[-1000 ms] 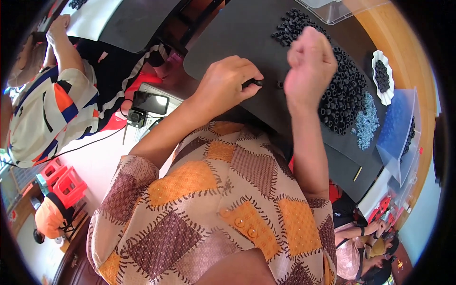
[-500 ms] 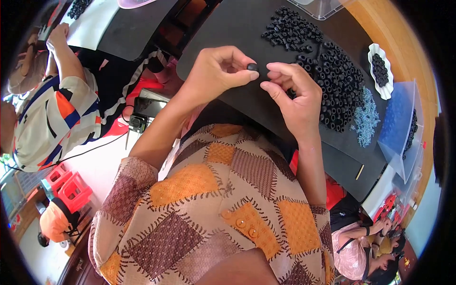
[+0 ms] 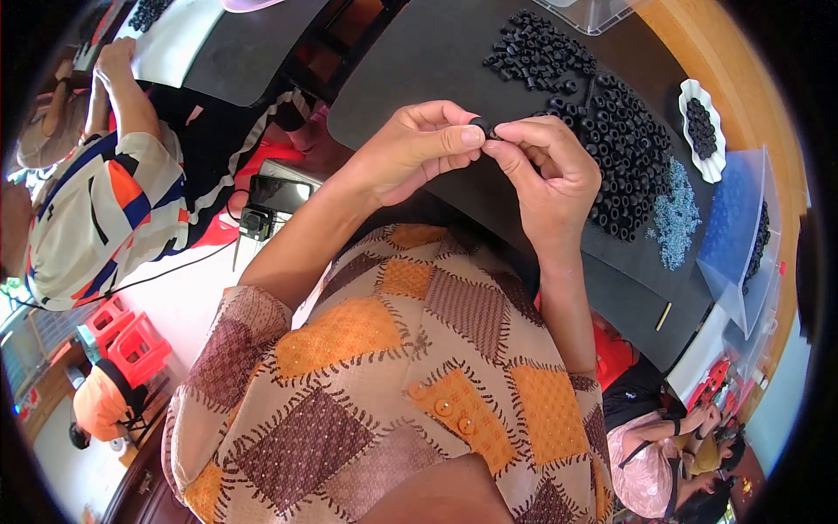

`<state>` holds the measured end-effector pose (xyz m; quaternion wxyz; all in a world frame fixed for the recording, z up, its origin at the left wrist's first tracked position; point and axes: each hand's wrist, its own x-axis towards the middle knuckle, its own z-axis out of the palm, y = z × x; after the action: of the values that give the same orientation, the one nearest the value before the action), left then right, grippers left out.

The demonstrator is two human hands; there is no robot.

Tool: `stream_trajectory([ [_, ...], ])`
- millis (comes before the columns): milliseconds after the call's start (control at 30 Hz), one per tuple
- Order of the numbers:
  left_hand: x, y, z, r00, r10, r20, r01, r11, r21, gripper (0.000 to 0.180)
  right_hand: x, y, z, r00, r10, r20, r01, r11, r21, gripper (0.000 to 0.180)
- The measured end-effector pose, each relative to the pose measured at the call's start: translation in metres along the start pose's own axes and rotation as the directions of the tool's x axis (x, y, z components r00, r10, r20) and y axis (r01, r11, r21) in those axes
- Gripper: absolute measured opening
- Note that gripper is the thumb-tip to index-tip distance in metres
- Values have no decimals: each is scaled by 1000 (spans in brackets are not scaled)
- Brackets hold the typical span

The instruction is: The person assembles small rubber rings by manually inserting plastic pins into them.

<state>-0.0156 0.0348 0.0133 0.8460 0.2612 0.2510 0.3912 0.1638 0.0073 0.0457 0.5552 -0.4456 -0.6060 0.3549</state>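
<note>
Above the dark table mat [image 3: 393, 83], my left hand [image 3: 410, 153] pinches a small round black part [image 3: 480, 126] between thumb and forefinger. My right hand [image 3: 550, 162] meets it from the right, thumb and forefinger pressed together at the part's edge. Whatever sits between those right fingertips is too small and covered to make out. Just beyond my right hand lies a heap of black ring-shaped parts [image 3: 624, 166]. Farther back is a second heap of smaller black pieces [image 3: 541, 57]. Tiny pale blue pieces [image 3: 676, 218] form a pile at the right.
A white scalloped dish [image 3: 716, 157] holds black pieces. Near it stand a translucent bluish bin [image 3: 733, 227] and, at the back, a clear tray [image 3: 594, 13]. A thin yellowish stick [image 3: 663, 316] lies on the mat. People sit at the left [image 3: 113, 210] and lower right [image 3: 650, 454].
My right hand has closed its fingertips and come up against the black part. My left hand has shifted slightly right, keeping its pinch.
</note>
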Motion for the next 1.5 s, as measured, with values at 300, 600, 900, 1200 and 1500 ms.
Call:
stream_trajectory([
  [300,-5,2,-1,993,45,106,-48,999,25,18,-3,-4,-2,998,-53,-22,52,998,-35,17],
  [600,-9,-3,1,996,85,32,-86,994,63,19,0,-5,-5,954,-299,21,295,923,-249,19],
  [900,-14,5,11,984,176,31,-168,848,502,21,-5,-8,-12,972,-225,64,233,955,-185,17],
  [1200,-17,9,13,982,154,106,-187,797,575,24,-14,-10,-6,996,-74,41,78,992,-101,17],
  [1500,-13,5,9,973,147,176,-220,817,533,27,-17,-11,-8,980,158,123,-188,935,302,25],
])
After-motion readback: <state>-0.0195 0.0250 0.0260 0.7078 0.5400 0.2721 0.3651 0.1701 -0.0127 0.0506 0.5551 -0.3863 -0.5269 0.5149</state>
